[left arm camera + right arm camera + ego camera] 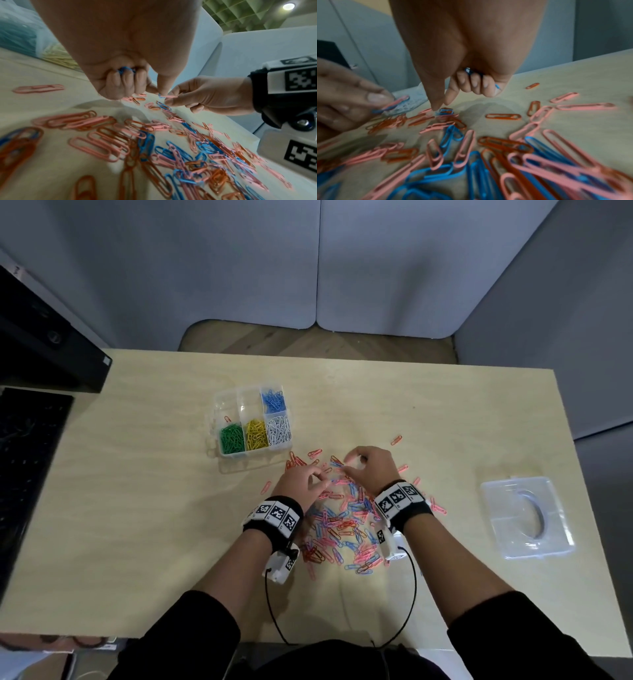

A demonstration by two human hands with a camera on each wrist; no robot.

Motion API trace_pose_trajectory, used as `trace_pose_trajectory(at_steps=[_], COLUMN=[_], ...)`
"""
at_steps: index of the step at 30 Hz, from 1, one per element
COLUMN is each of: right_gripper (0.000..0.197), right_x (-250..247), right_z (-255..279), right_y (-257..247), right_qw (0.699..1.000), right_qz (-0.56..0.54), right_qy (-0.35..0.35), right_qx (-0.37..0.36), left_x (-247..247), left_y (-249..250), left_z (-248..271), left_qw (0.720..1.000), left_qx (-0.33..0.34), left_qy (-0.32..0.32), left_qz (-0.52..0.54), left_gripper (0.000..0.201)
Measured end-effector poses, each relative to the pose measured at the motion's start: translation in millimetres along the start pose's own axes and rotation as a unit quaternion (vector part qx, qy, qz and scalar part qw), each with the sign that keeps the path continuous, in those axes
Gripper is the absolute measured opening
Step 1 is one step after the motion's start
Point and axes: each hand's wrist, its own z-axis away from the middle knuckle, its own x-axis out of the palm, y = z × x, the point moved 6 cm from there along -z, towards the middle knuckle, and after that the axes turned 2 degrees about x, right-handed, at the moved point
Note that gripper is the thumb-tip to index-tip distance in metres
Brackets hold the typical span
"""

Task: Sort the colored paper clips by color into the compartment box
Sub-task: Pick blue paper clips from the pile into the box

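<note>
A loose pile of pink, orange and blue paper clips (346,522) lies on the table in front of me. The clear compartment box (216,409) stands behind it to the left, with green, yellow, white and blue clips in separate cells and one red clip in a far cell. My left hand (160,93) keeps blue clips (125,69) under its curled fingers and pinches a pink and a blue clip (393,104) at thumb and forefinger. My right hand (439,106) also holds blue clips (468,71) in its curled fingers; its thumb and forefinger touch a blue clip (445,111) on the table.
The box's clear lid (524,518) lies at the right of the table. A black keyboard (27,467) and a monitor base (51,344) sit at the left edge. Stray clips (396,440) lie beyond the pile. Grey partition panels (308,261) stand behind the table.
</note>
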Motion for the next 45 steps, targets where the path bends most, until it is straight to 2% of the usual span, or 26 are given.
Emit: trace_pose_trajectory(at_steps=[4, 6, 8, 12, 18, 20, 22, 24, 27, 29, 31, 34, 36, 39, 42, 45], right_gripper=[0.012, 0.014, 0.014, 0.013, 0.019, 0.013, 0.013, 0.016, 0.013, 0.010, 0.012, 0.015, 0.014, 0.021, 0.023, 0.022], right_x=[13, 16, 13, -3, 1, 7, 11, 10, -1, -5, -5, -4, -5, -8, -12, -16], right_z=[-9, -11, -12, -4, -6, -9, -10, -7, 3, 11, 17, 24, 29, 39, 48, 54], right_y=[-19, -18, -14, 2, -2, -10, -11, -5, 15, 31, 44, 55, 58, 59, 61, 60], right_qw=[0.997, 0.997, 0.999, 0.998, 1.000, 0.998, 0.997, 1.000, 0.995, 0.982, 0.962, 0.950, 0.938, 0.913, 0.922, 0.937], right_qz=[0.068, 0.069, 0.030, -0.053, 0.024, 0.069, 0.076, 0.026, -0.091, -0.175, -0.253, -0.284, -0.309, -0.365, -0.354, -0.327], right_qy=[-0.018, -0.028, -0.030, -0.004, -0.002, -0.005, -0.007, -0.001, 0.021, 0.017, -0.004, -0.042, -0.053, -0.064, -0.074, -0.077], right_qx=[-0.013, -0.003, 0.001, 0.018, -0.009, -0.014, -0.012, -0.010, 0.035, 0.073, 0.099, 0.124, 0.148, 0.168, 0.137, 0.097], left_x=[-9, -10, -10, -10, -12, -12, -10, -9, -10, -5, 3, 16, 22, 30, 37, 41], left_y=[-7, -8, -8, -5, -6, -8, -14, -15, -11, -11, -7, 12, 21, 32, 41, 52], left_z=[2, 3, 5, 9, 14, 17, 18, 18, 16, 11, 6, 2, -1, -4, -6, -5], left_qw=[0.998, 0.998, 0.998, 0.999, 0.997, 0.997, 0.996, 0.996, 0.991, 0.981, 0.973, 0.978, 0.979, 0.983, 0.987, 0.976], left_qx=[-0.054, -0.056, -0.042, -0.034, -0.073, -0.076, -0.083, -0.078, -0.100, -0.143, -0.154, -0.125, -0.123, -0.099, -0.073, -0.062], left_qy=[0.004, -0.008, -0.017, -0.032, -0.001, 0.003, -0.008, -0.017, -0.012, -0.002, 0.012, -0.007, -0.018, -0.023, -0.033, -0.024], left_qz=[0.034, 0.041, 0.042, 0.022, 0.013, 0.014, 0.021, 0.038, 0.089, 0.132, 0.170, 0.169, 0.164, 0.156, 0.142, 0.207], left_gripper=[0.015, 0.020, 0.022, 0.015, 0.011, 0.010, 0.020, 0.030, 0.027, 0.029, 0.031, 0.027, 0.032, 0.036, 0.040, 0.024])
